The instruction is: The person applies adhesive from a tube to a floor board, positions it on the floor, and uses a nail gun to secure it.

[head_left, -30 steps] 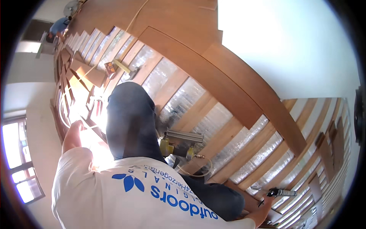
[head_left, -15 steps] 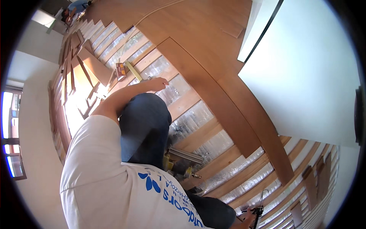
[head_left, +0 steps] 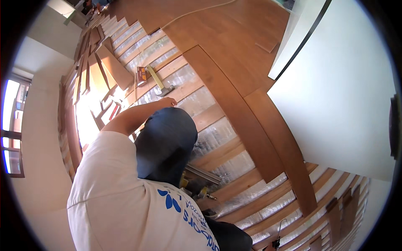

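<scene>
One small red-and-white carton is noted toward 10 o'clock; its contents cannot be seen. At its 3 o'clock side, a yellow-handled hammer is laid over wooden battens, between which silvery foil is exposed. The left hand is held just beside the hammer head, at its 6 o'clock; its fingers appear curled, but whether anything is gripped cannot be told. At 5 o'clock, a black tool with a hooked metal rod is cut by the lower edge; only a sliver of the right hand is shown there, its grip unclear. A nail gun is partly hidden at 6 o'clock.
</scene>
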A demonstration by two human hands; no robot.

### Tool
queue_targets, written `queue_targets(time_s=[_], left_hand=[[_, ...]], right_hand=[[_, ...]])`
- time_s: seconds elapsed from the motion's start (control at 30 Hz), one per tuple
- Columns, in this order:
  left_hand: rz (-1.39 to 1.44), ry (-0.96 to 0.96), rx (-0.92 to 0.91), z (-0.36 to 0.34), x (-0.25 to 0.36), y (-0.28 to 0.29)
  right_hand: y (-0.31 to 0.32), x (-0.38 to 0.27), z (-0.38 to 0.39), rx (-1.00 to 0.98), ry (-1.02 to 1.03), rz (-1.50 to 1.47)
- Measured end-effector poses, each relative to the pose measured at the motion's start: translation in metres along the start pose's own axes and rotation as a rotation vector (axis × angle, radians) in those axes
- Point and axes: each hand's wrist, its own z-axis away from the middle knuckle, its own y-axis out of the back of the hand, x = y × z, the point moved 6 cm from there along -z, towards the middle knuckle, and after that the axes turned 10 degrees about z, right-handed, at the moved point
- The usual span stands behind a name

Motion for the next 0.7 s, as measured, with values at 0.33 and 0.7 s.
queue_targets(time_s=[0.33,0.7], left_hand=[[0.897,-0.049,0.192,-0.145,0.052,0.045],[0.824,0.378,0.375,-0.159,0.124,0.04]], right_hand=[[0.192,-0.109,0.128,-0.101,0.333,-0.457],[0.387,-0.356,0.358,-0.29,0.847,-0.843]])
